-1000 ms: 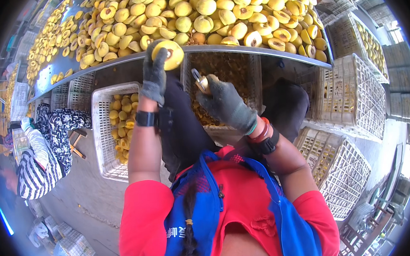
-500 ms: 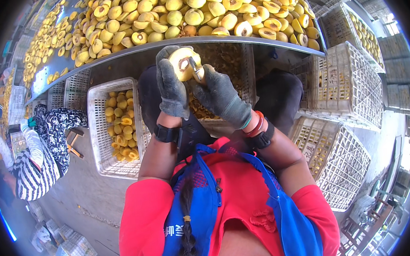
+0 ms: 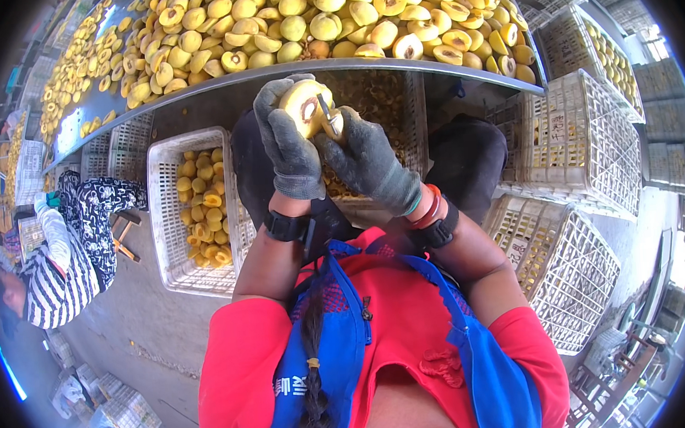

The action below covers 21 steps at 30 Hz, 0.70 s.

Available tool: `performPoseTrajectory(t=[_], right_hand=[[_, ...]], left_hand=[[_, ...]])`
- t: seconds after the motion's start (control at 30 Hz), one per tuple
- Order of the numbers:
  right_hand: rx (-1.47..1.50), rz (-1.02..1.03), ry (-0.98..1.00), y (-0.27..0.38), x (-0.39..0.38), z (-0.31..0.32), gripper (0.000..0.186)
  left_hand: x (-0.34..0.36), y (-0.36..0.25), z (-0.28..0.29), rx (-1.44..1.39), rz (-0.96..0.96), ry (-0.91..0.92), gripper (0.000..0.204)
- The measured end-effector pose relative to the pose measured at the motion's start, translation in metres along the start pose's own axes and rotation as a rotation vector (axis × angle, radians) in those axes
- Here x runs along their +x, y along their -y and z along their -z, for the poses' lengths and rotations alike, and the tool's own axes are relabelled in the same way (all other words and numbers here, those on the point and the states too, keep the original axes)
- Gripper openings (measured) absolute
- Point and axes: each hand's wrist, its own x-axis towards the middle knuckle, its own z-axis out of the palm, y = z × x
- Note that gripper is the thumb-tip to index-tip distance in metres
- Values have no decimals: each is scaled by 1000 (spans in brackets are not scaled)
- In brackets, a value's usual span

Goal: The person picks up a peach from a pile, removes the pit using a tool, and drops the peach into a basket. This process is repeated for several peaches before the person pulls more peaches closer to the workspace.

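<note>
My left hand, in a dark grey glove, grips a halved yellow peach with its cut face turned up and the reddish pit hollow showing. In my right hand, also gloved, is a small pitting knife with a dark metal blade and a pale handle end. The blade lies against the right side of the cut face, beside the hollow. Both hands are over my lap, just in front of the metal table edge. Most of the knife's handle is hidden in my right glove.
Peach halves cover the table beyond. A white crate of peaches stands left of my legs; another crate with brownish scraps sits below my hands. Stacked crates rise at right. A co-worker is at far left.
The peach half and both hands have shifted slightly. The left glove has turned a little, and the knife blade now lies farther right on the cut face, off the hollow's middle.
</note>
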Motion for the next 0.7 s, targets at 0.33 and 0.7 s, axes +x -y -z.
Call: performPoseTrajectory(t=[0.33,0.7], right_hand=[[-201,-127,149,-2,2,1,21],[27,-187,224,-4,-4,-2,22]], left_hand=[[3,2,2,111,-71,60,66],[3,8,14,331,-82,33,65]])
